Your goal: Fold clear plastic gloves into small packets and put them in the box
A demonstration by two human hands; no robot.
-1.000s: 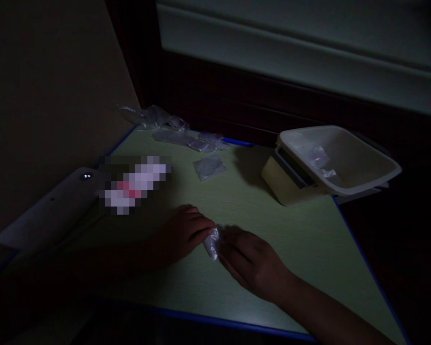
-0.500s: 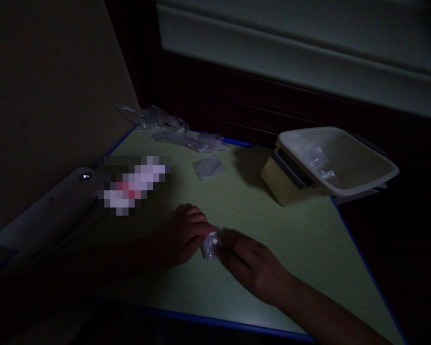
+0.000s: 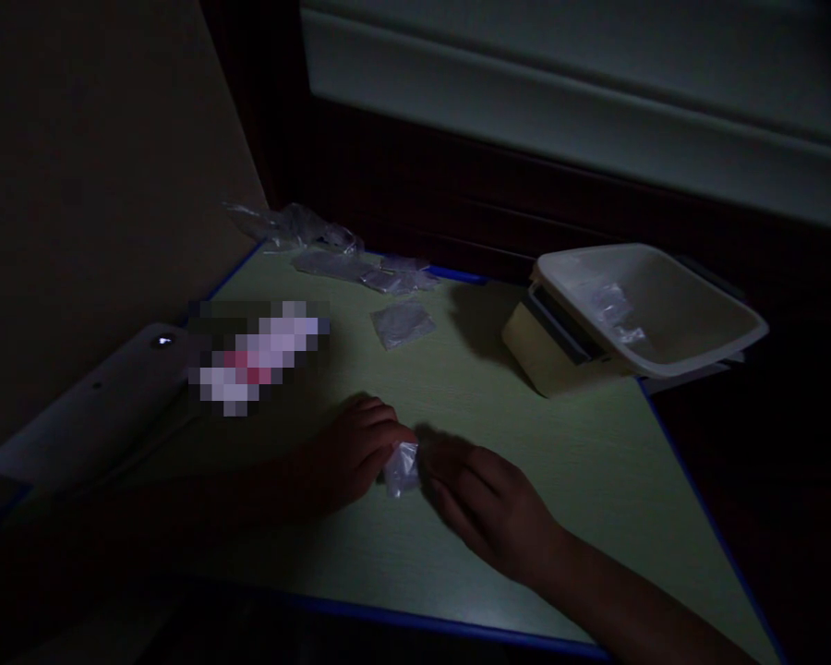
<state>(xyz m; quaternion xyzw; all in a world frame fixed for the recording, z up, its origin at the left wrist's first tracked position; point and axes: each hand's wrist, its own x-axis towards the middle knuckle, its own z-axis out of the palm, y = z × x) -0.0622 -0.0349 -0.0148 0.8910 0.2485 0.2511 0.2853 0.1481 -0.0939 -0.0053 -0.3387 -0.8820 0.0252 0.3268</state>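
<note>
A small clear plastic bag (image 3: 402, 469) is pinched in my left hand (image 3: 364, 450), just above the light green tabletop (image 3: 540, 480). My right hand (image 3: 488, 503) is beside the bag on its right, fingers curled together, with a small gap between fingertips and bag. Whether those fingertips hold anything is too dark to tell. Farther back, a flat clear bag (image 3: 403, 323) lies by itself. More small bags (image 3: 388, 275) lie overlapping near the table's back edge.
On the right stands a tilted cream bin (image 3: 547, 356) with some clear plastic inside. Crumpled plastic (image 3: 295, 226) sits at the back left corner. A pale board (image 3: 90, 402) and a pixelated object (image 3: 263, 356) are on the left.
My right hand has come slightly away from the small bag, which now shows more fully. The bag has shifted a little left in my left hand.
</note>
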